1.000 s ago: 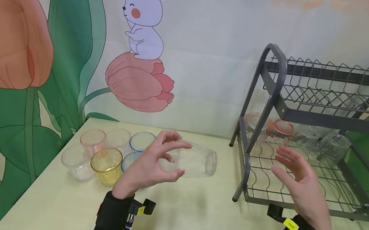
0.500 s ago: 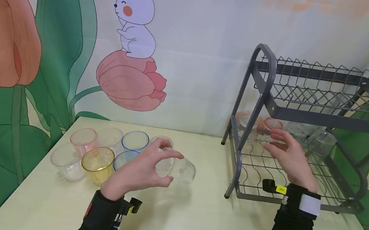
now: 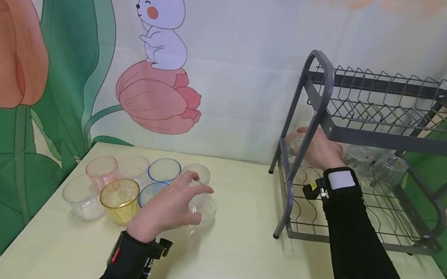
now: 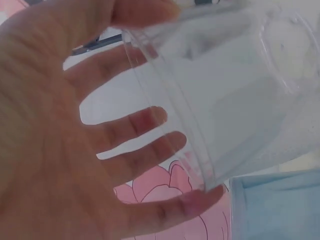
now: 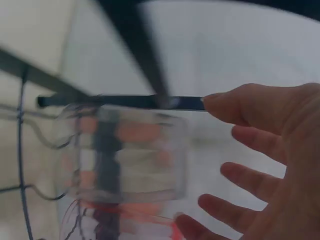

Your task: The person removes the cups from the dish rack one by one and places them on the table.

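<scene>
My left hand (image 3: 169,209) grips a clear drinking glass (image 4: 235,100) near its rim, thumb on one side and fingers on the other. In the head view that glass is tilted above the table, its base toward the lower right. My right hand (image 3: 322,152) is inside the lower tier of the dish rack (image 3: 332,133). Its fingers are spread near the base of an upturned clear glass (image 5: 135,165), with a gap between in the right wrist view. A red-rimmed glass (image 5: 130,227) sits beside that one.
Several glasses stand upright at the table's left, among them a yellow glass (image 3: 120,201), a blue-rimmed glass (image 3: 164,169) and a pink-rimmed glass (image 3: 102,167). Clear mugs (image 3: 388,170) sit farther right on the rack. The rack's upper tier (image 3: 391,102) overhangs my right hand.
My left hand has brought its glass leftward and turned the base downward, close to the standing glasses. My right hand has gone from the rack's front into its lower tier, toward the left-end glass.
</scene>
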The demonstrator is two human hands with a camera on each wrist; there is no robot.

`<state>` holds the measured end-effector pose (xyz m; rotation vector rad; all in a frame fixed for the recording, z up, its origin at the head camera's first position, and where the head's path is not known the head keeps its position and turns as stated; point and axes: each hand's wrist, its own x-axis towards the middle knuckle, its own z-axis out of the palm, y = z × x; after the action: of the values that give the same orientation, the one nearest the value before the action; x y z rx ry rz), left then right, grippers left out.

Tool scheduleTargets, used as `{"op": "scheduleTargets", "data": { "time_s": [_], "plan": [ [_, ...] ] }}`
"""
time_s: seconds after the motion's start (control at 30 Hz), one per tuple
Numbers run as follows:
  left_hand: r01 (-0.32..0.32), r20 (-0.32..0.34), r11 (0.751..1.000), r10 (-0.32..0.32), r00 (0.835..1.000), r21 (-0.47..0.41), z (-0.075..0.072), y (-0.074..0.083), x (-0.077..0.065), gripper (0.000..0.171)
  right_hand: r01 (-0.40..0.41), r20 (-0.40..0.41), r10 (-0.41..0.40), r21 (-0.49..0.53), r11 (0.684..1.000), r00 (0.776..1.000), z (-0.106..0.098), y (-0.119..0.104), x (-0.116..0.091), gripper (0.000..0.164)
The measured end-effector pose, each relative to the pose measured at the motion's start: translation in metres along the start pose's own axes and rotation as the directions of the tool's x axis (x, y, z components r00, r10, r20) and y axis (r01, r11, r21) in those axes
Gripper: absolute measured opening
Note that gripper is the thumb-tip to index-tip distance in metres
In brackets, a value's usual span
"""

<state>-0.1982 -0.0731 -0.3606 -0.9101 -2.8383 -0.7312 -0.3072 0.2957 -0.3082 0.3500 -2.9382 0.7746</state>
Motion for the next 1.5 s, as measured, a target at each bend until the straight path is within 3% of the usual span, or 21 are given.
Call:
{"op": "scheduleTargets", "data": {
  "time_s": [0.07, 0.23, 0.4, 0.57, 0.63, 0.7, 0.9, 1.0, 1.2, 1.5],
  "plan": [
    [0.006, -0.003, 0.999, -0.006, 1.0, 0.036, 0.002, 0.001, 0.001, 0.051, 0.049, -0.01, -0.049, -0.084, 0.995, 0.999, 0.006, 0.002, 0.01, 0.043],
    [0.048, 0.015, 0.992, -0.05, 0.999, 0.117, 0.005, 0.006, 0.003, 0.052, -0.012, -0.024, 0.007, -0.247, 0.969, 1.0, 0.013, 0.004, 0.019, 0.052],
    [0.09, 0.036, 0.982, -0.097, 0.995, 0.164, 0.01, 0.011, 0.004, 0.054, -0.152, 0.067, 0.173, -0.243, 0.958, 0.983, 0.011, 0.005, 0.026, 0.054],
    [0.102, 0.036, 0.972, -0.112, 0.993, 0.213, 0.015, 0.014, 0.003, 0.053, -0.203, 0.183, 0.254, -0.26, 0.944, 0.95, 0.003, -0.002, 0.026, 0.057],
    [0.104, 0.038, 0.965, -0.117, 0.992, 0.239, 0.017, 0.015, 0.004, 0.052, -0.193, 0.207, 0.246, -0.248, 0.949, 0.947, 0.001, -0.003, 0.025, 0.057],
    [0.106, 0.05, 0.96, -0.123, 0.991, 0.261, 0.017, 0.017, 0.005, 0.051, -0.147, 0.208, 0.194, -0.221, 0.964, 0.959, 0.002, -0.004, 0.024, 0.053],
    [0.122, 0.059, 0.953, -0.144, 0.988, 0.276, 0.02, 0.021, 0.005, 0.052, -0.05, 0.136, 0.073, -0.164, 0.985, 0.988, 0.009, -0.006, 0.023, 0.042],
    [0.133, 0.049, 0.949, -0.153, 0.987, 0.286, 0.022, 0.021, 0.005, 0.052, -0.053, 0.123, 0.071, -0.144, 0.988, 0.99, 0.012, -0.005, 0.024, 0.038],
    [0.144, 0.035, 0.94, -0.162, 0.986, 0.308, 0.027, 0.022, 0.004, 0.054, -0.096, 0.128, 0.113, -0.135, 0.986, 0.985, 0.018, 0.006, 0.025, 0.051],
    [0.151, -0.014, 0.923, -0.156, 0.988, 0.354, 0.029, 0.024, 0.004, 0.054, -0.086, 0.111, 0.1, -0.124, 0.988, 0.989, 0.017, 0.009, 0.026, 0.059]
  ]
}}
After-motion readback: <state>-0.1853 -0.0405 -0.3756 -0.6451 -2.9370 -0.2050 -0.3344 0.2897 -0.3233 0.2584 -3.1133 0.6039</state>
